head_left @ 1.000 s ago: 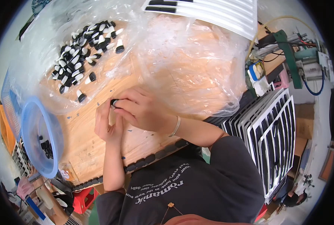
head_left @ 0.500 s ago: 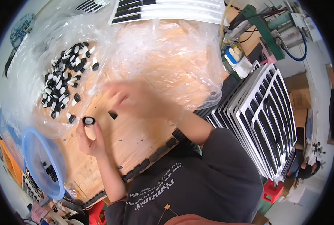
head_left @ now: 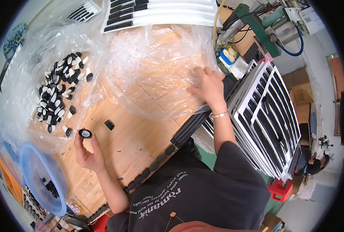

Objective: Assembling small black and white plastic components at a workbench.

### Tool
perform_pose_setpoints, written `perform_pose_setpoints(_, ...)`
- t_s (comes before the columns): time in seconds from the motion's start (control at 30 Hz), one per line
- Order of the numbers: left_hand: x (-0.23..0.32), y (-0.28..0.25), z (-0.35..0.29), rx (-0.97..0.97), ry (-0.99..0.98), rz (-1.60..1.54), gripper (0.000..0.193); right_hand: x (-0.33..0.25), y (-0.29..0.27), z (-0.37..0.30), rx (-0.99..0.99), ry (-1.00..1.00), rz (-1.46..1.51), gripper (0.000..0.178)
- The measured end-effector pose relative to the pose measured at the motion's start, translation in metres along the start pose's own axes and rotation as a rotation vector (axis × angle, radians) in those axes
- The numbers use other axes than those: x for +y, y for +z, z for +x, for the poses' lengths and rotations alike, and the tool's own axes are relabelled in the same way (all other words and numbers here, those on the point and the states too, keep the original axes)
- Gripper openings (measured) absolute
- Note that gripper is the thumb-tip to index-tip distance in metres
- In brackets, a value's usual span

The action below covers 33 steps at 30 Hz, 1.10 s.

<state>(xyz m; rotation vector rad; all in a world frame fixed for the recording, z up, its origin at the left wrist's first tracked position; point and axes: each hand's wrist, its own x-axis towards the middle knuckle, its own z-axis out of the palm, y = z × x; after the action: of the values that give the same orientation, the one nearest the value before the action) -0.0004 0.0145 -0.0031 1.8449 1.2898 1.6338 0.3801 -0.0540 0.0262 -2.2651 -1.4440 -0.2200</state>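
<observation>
The right hand (head_left: 210, 87) has swung off to the right, over the clear plastic (head_left: 160, 83). Its fingers are spread; I cannot tell if they touch the plastic. So now just the left hand (head_left: 90, 156) minds the round black cap (head_left: 85, 133), pinched between thumb and finger. A black block (head_left: 109, 124) lies near it on the table (head_left: 135, 154).

The left hand (head_left: 89, 156) sits at eight o'clock, palm inward, thumb (head_left: 95, 144) and index finger (head_left: 78, 141) raised toward twelve in a pinch, its forearm (head_left: 112, 189) slanting toward eleven. At two o'clock, the right hand (head_left: 209, 88) is loosely spread, fingers (head_left: 208, 72) pointing toward eleven, forearm (head_left: 223, 129) nearly straight toward twelve.
</observation>
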Motion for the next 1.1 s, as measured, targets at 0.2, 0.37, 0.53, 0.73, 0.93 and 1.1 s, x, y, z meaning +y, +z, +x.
perform_pose_setpoints(0.2,0.007,0.004,-0.002,-0.029,0.016,-0.019,0.043,0.033,0.003,0.013,0.409,0.332,-0.094,0.015)
perform_pose_setpoints(0.37,0.010,0.003,0.002,-0.075,0.049,0.001,0.040,0.041,0.019,0.014,0.571,-0.189,-0.295,0.010)
perform_pose_setpoints(0.53,0.013,0.004,0.005,-0.106,0.091,0.027,0.040,0.038,0.029,0.008,0.168,-0.084,-0.372,0.007)
perform_pose_setpoints(0.73,0.012,-0.001,0.005,-0.169,0.033,0.035,0.041,0.021,0.029,0.002,-0.038,0.094,-0.530,0.015)
perform_pose_setpoints(0.93,0.018,-0.001,0.009,-0.145,0.023,0.042,0.041,0.043,0.038,0.003,0.000,-0.007,-0.506,0.016)
perform_pose_setpoints(1.1,0.018,-0.003,0.009,-0.092,0.031,0.111,0.041,0.028,0.030,0.003,0.230,-0.079,-0.406,0.010)
